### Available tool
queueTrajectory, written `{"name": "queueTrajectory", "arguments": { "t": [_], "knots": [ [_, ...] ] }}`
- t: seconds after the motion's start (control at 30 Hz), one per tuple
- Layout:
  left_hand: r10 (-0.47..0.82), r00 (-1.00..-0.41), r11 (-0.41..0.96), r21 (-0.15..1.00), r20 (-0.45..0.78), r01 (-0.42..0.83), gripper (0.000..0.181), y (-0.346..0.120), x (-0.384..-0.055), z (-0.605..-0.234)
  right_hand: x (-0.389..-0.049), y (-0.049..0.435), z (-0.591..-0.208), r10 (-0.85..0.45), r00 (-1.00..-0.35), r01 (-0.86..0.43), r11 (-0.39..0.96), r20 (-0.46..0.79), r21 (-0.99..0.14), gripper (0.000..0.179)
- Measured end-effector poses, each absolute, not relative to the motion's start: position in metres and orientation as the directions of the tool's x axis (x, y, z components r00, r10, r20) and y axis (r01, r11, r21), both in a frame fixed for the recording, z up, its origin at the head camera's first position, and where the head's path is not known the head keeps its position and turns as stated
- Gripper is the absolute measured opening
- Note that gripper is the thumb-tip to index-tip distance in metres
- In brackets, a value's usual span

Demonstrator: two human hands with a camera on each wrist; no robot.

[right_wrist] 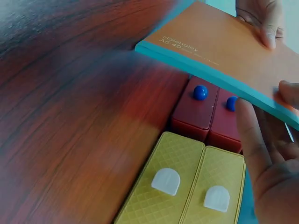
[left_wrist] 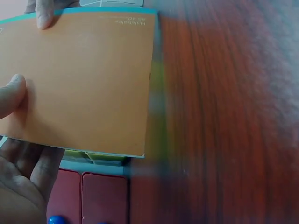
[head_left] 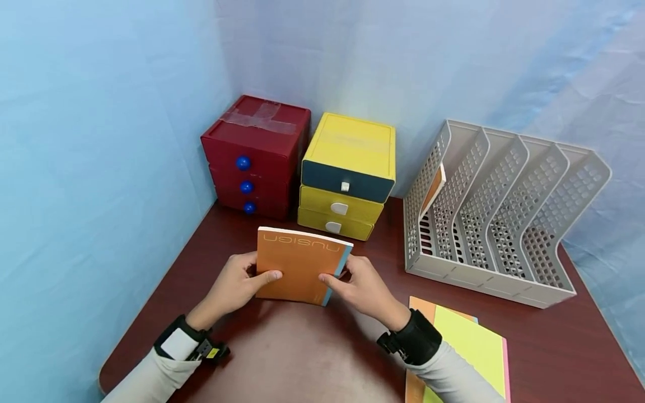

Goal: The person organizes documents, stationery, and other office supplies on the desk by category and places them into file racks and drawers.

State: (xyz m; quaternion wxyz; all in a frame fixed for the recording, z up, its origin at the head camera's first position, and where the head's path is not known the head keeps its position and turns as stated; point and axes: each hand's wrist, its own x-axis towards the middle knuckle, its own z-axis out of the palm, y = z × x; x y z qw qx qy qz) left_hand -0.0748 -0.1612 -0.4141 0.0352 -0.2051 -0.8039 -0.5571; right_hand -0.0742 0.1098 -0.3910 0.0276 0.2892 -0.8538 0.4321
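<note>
An orange notebook (head_left: 297, 271) with a blue spine is held up over the table, its cover lettering upside down in the head view. My left hand (head_left: 241, 281) grips its left edge, thumb on the cover and fingers behind. On the spine side, my right hand (head_left: 361, 285) pinches it the same way. The left wrist view shows the notebook's cover (left_wrist: 88, 79) close up, with the left thumb pressed on it. From the right wrist, the blue spine (right_wrist: 210, 77) is visible, with right-hand fingers beneath the notebook.
A red drawer box (head_left: 257, 151) and a yellow drawer box (head_left: 347, 173) stand at the back. Right of them is a grey file rack (head_left: 484, 268), an orange notebook (head_left: 434, 187) in its leftmost slot. A yellow notebook (head_left: 471, 347) overlaps an orange one (head_left: 419, 308) on the table (head_left: 297, 358).
</note>
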Motion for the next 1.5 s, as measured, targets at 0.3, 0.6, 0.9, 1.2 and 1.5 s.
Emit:
{"name": "queueTrajectory", "arguments": {
  "t": [0.3,0.6,0.9,1.2,1.5],
  "knots": [
    [0.310,-0.907,0.203,0.912,0.286,0.357,0.030,-0.124,-0.089,-0.386,-0.052,0.127,-0.377,-0.395,-0.830,-0.554,0.504,0.394,-0.663,0.029],
    [0.415,-0.839,0.046,0.913,0.352,0.406,0.035,-0.076,-0.123,-0.386,-0.011,0.148,-0.351,-0.346,-0.858,-0.513,0.557,0.378,-0.653,0.042],
    [0.602,-0.732,0.037,0.905,0.318,0.423,0.044,-0.006,-0.144,-0.389,0.016,0.186,-0.334,-0.147,-0.861,-0.446,0.678,0.486,-0.585,0.032],
    [0.692,-0.673,0.047,0.914,0.261,0.404,0.043,0.053,-0.151,-0.394,0.030,0.225,-0.325,-0.031,-0.867,-0.354,0.739,0.497,-0.573,0.032],
    [0.728,-0.620,0.320,0.655,0.292,0.685,0.058,0.085,-0.159,-0.415,0.020,0.261,-0.306,0.103,-0.778,-0.310,0.795,0.620,-0.521,0.034]
  ]
}}
